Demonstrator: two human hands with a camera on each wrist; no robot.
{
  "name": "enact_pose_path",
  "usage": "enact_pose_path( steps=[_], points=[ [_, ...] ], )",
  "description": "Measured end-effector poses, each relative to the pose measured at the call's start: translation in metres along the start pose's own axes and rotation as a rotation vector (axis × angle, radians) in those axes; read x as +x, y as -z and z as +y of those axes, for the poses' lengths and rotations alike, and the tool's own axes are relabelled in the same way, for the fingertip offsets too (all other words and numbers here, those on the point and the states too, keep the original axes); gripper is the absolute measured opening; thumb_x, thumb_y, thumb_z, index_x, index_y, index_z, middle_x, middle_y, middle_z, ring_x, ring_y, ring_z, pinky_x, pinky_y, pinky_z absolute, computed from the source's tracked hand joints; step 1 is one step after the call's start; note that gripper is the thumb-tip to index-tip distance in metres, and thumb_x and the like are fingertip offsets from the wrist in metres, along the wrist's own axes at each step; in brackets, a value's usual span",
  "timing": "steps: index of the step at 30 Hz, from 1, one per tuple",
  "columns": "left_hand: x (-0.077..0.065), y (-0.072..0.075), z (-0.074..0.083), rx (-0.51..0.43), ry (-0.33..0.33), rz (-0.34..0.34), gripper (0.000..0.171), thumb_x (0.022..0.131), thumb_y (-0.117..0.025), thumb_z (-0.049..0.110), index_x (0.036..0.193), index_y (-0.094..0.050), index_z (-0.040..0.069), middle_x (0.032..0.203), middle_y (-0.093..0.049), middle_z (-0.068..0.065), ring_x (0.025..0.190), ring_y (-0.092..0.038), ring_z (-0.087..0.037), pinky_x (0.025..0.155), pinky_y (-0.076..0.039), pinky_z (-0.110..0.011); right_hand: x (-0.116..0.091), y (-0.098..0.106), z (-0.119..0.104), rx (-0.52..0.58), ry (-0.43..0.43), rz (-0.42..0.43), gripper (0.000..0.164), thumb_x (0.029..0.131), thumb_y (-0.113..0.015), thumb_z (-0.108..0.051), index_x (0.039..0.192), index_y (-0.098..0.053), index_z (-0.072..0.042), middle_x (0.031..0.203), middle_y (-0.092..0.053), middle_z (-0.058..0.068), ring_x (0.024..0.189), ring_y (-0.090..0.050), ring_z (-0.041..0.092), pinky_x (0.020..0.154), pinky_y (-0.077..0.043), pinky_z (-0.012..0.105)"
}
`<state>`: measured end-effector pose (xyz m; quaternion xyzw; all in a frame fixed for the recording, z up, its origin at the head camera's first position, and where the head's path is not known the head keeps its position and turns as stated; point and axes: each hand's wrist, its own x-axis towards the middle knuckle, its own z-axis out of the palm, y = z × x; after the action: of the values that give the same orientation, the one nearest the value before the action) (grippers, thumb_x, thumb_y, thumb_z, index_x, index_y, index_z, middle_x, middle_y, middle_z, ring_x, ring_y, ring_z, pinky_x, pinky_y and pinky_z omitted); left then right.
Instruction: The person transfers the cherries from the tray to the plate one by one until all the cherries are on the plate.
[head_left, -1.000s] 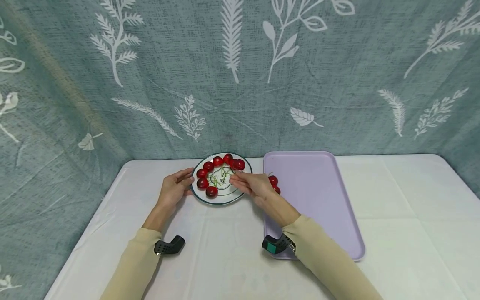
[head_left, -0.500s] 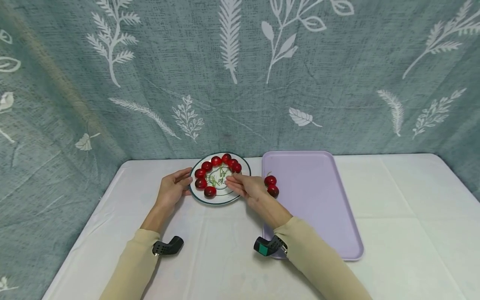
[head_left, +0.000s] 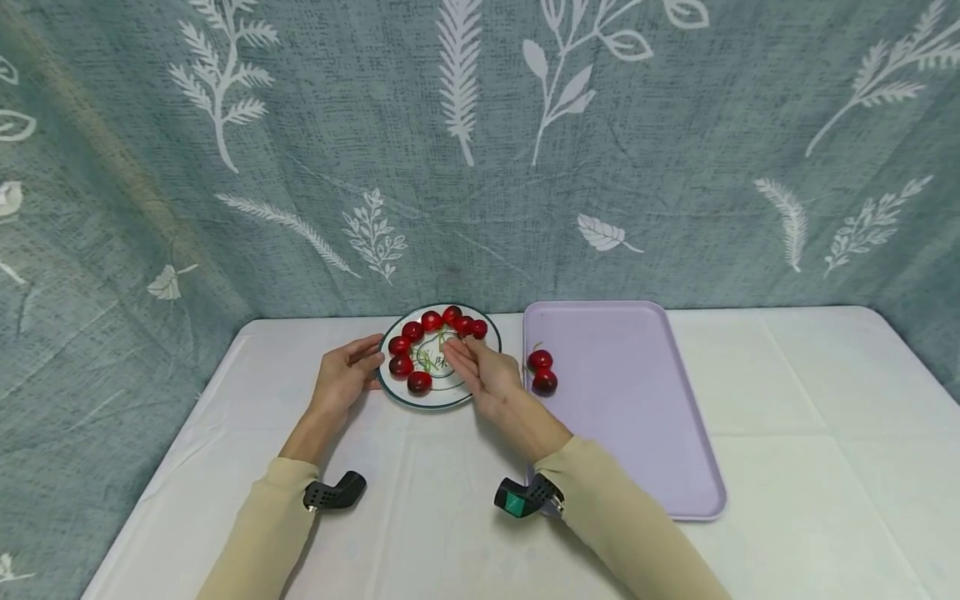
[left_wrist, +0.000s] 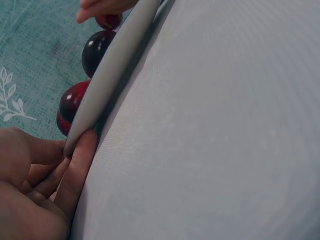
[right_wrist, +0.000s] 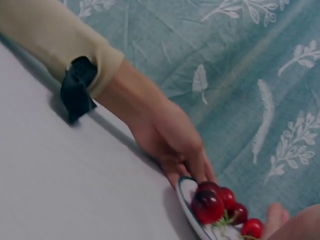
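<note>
Red cherries (head_left: pixel 420 382) lie in an arc along the left and back of a white plate (head_left: pixel 447 401) with a dark rim and printed characters. Several green stems point toward its middle. My left hand (head_left: pixel 341 379) pinches the plate's left edge; in the left wrist view its fingers (left_wrist: pixel 80 167) lie on both sides of the rim. Over the plate's right part hovers my right hand (head_left: pixel 491 375), fingers fairly straight, close beside the rightmost cherry (head_left: pixel 478 329). No fruit shows between its fingers, though the thumb side is partly hidden.
Right of the plate lies a lilac tray (head_left: pixel 622 417) with two cherries (head_left: pixel 543 382) at its left edge. A white cloth (head_left: pixel 412 517) covers the table. Behind hangs a green curtain (head_left: pixel 480 242) with white plant prints. Each wrist wears a black camera strap (head_left: pixel 333 492).
My right hand has shifted left over the plate, uncovering the tray's two cherries. The rightmost cherry on the plate has moved slightly back and right since half a second ago. The left hand keeps its hold.
</note>
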<state>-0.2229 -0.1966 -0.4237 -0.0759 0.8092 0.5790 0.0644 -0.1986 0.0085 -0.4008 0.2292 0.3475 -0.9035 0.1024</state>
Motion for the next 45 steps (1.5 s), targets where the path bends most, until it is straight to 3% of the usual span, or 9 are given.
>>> enact_pose_path(
  steps=[4,8,15,25,29,33,39,45],
  points=[
    [0.000,0.000,0.000,0.003,-0.006,0.006,0.043,0.101,-0.052,0.007,0.144,-0.048,0.002,0.139,-0.052,-0.020,0.089,-0.059,-0.005,0.065,-0.058,-0.018,0.000,-0.007,0.007,0.110,0.018,0.016,0.031,0.105,-0.043,-0.007,0.129,-0.050,0.012,0.134,-0.054,0.027,0.120,-0.058,0.031,0.091,-0.055,0.027],
    [0.000,0.000,-0.002,0.001,0.000,0.014,0.043,0.101,-0.052,0.006,0.143,-0.048,0.003,0.139,-0.052,-0.019,0.087,-0.059,-0.005,0.064,-0.058,-0.018,-0.001,-0.012,0.012,0.152,0.008,0.029,0.031,0.106,-0.041,-0.008,0.130,-0.047,0.011,0.127,-0.057,0.024,0.119,-0.059,0.031,0.091,-0.055,0.028],
    [0.000,0.000,-0.002,-0.007,-0.003,0.004,0.042,0.101,-0.052,0.007,0.143,-0.048,0.002,0.139,-0.051,-0.019,0.085,-0.059,-0.004,0.066,-0.058,-0.018,-0.002,-0.019,0.013,0.242,-0.007,0.085,0.030,0.107,-0.036,-0.010,0.128,-0.045,0.010,0.097,-0.054,0.014,0.094,-0.064,0.022,0.088,-0.056,0.024],
    [0.001,0.000,-0.002,-0.005,0.002,0.004,0.043,0.101,-0.053,0.008,0.143,-0.048,0.003,0.141,-0.051,-0.018,0.086,-0.059,-0.004,0.064,-0.057,-0.017,0.002,-0.026,0.013,0.196,0.005,0.128,0.023,0.107,-0.037,-0.010,0.096,-0.052,0.001,0.091,-0.052,0.010,0.087,-0.058,0.018,0.082,-0.055,0.019],
    [0.002,0.000,-0.002,0.004,0.001,0.010,0.043,0.101,-0.053,0.008,0.143,-0.049,0.003,0.141,-0.051,-0.018,0.087,-0.059,-0.005,0.063,-0.057,-0.017,0.003,-0.027,0.014,0.178,0.005,0.136,0.022,0.107,-0.037,-0.011,0.112,-0.052,0.005,0.088,-0.052,0.008,0.085,-0.057,0.017,0.083,-0.053,0.020],
    [0.001,-0.001,-0.001,-0.003,0.002,0.009,0.043,0.101,-0.053,0.008,0.143,-0.048,0.002,0.141,-0.051,-0.019,0.087,-0.059,-0.005,0.063,-0.057,-0.018,0.002,-0.026,0.014,0.193,0.001,0.123,0.031,0.106,-0.036,-0.010,0.132,-0.043,0.006,0.090,-0.050,0.009,0.090,-0.054,0.019,0.093,-0.051,0.024],
    [0.001,-0.002,-0.001,-0.004,0.000,0.014,0.043,0.101,-0.053,0.007,0.143,-0.048,0.001,0.140,-0.051,-0.020,0.085,-0.059,-0.003,0.063,-0.057,-0.018,0.001,-0.022,0.013,0.253,-0.027,0.082,0.033,0.105,-0.034,-0.007,0.136,-0.036,0.007,0.103,-0.045,0.015,0.108,-0.050,0.028,0.103,-0.047,0.029],
    [0.001,-0.002,-0.001,-0.008,0.001,0.015,0.043,0.101,-0.052,0.007,0.143,-0.048,0.001,0.139,-0.052,-0.020,0.088,-0.058,-0.004,0.064,-0.057,-0.017,-0.002,-0.018,0.008,0.221,-0.047,0.055,0.035,0.105,-0.032,-0.005,0.137,-0.033,0.009,0.109,-0.043,0.018,0.119,-0.045,0.031,0.108,-0.044,0.032]
  ],
)
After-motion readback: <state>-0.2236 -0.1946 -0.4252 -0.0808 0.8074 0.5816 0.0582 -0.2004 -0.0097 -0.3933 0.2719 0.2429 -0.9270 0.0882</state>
